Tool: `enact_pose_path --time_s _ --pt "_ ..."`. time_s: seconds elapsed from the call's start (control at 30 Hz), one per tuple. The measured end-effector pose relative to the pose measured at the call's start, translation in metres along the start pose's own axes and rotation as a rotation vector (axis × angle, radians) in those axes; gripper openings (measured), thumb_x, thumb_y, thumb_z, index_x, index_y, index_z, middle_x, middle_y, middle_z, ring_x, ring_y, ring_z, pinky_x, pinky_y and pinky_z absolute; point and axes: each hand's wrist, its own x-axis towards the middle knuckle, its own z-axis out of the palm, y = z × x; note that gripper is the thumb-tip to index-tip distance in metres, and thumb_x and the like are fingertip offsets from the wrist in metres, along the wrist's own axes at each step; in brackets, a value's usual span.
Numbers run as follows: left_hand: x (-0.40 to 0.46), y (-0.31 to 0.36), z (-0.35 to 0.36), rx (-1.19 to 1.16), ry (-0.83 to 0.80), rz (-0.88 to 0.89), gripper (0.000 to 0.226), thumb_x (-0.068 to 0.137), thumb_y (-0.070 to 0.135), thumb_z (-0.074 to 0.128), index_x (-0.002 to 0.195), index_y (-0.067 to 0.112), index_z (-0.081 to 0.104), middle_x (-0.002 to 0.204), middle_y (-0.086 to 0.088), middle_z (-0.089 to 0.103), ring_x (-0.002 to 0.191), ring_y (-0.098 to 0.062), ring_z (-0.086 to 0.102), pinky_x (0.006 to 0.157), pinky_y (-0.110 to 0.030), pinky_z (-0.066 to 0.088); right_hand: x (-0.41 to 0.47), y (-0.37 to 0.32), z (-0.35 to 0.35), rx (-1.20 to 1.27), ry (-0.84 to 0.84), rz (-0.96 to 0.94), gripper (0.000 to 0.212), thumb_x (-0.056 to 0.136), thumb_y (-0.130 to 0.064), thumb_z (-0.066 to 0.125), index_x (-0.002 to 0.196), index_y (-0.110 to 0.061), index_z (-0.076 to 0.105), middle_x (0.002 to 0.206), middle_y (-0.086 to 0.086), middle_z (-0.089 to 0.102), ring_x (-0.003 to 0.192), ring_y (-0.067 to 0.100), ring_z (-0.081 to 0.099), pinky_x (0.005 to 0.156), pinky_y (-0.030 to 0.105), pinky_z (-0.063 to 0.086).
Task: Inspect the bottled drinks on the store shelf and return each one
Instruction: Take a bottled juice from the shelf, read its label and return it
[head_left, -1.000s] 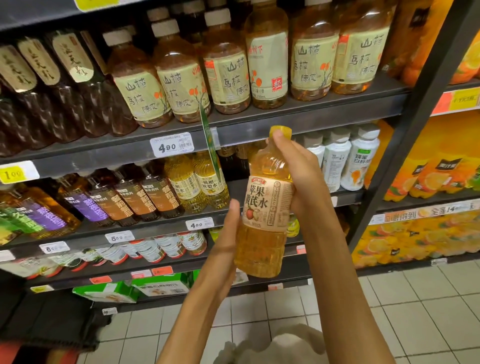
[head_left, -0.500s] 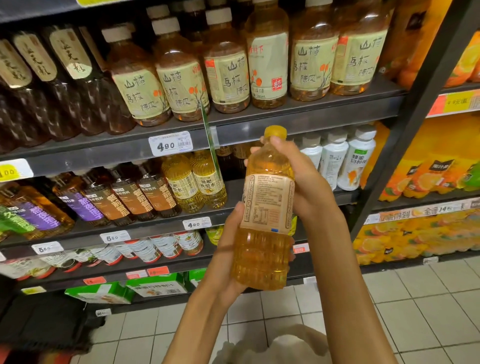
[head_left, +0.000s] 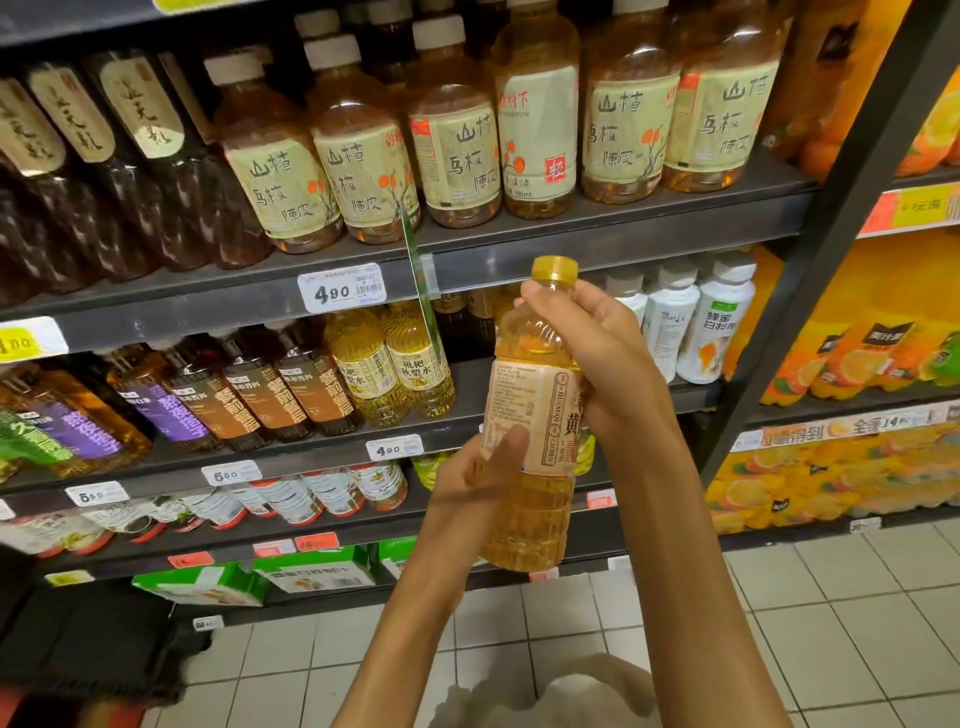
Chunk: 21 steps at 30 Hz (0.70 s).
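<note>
hands: left hand (head_left: 483, 480) grips bottle (head_left: 535, 415) low, thumb on label; right hand (head_left: 587, 353) clamps its neck | bottle: upright, mid-air, near shelf (head_left: 519, 254) front | shelf: rows of bottled drinks

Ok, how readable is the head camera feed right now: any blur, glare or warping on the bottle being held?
Head view: wide-angle warp bends the shelf edge and upright post. The held bottle, gripped by the left hand and right hand, is fairly sharp, but its small print is too fine to read. The dark bottles at far left are smeared. No strong glare.
</note>
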Motion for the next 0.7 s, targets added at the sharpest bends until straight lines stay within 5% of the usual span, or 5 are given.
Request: enact_pose_path --time_s 0.13,0.3,0.47,0.7 --pt "0.002 -0.007 -0.008 -0.160 -0.004 -0.089 0.064 0.065 0.065 0.061 0.118 0.029 0.058 0.108 -0.007 0.070 0.100 -0.028 0.067 0.084 -0.046 0.055 0.005 -0.002 -0.003 0.023 -0.067 0.060 0.031 0.089 -0.032 0.064 0.113 -0.012 0.064 0.090 0.000 0.073 0.081 0.011 0.069 0.068 0.025 0.053" --pt "-0.008 -0.014 -0.012 -0.524 -0.200 -0.178 0.072 0.070 0.070 0.055 0.124 0.022 0.058 0.109 -0.019 0.069 0.085 -0.031 0.071 0.064 -0.038 0.057 0.007 0.002 -0.004 0.079 -0.188 0.155 0.031 0.089 -0.036 0.061 0.110 -0.014 0.065 0.110 0.018 0.068 0.095 0.028 0.065 0.085 0.039 0.053" --pt "-0.004 -0.016 -0.011 -0.553 -0.240 -0.209 0.079 0.072 0.067 0.044 0.133 0.017 0.051 0.108 -0.020 0.069 0.081 -0.030 0.071 0.062 -0.036 0.057 0.011 0.006 -0.006 0.117 -0.165 0.111 0.023 0.084 -0.033 0.064 0.096 -0.014 0.069 0.093 0.012 0.069 0.077 0.019 0.068 0.068 0.029 0.056" --pt "0.006 -0.020 -0.019 -0.700 -0.346 -0.209 0.082 0.051 0.064 0.080 0.117 0.017 0.068 0.116 -0.019 0.067 0.097 -0.033 0.068 0.076 -0.040 0.057 0.020 0.007 -0.004 0.414 -0.240 0.107 0.030 0.082 -0.033 0.061 0.105 -0.014 0.067 0.092 0.003 0.072 0.086 0.023 0.068 0.080 0.037 0.054"
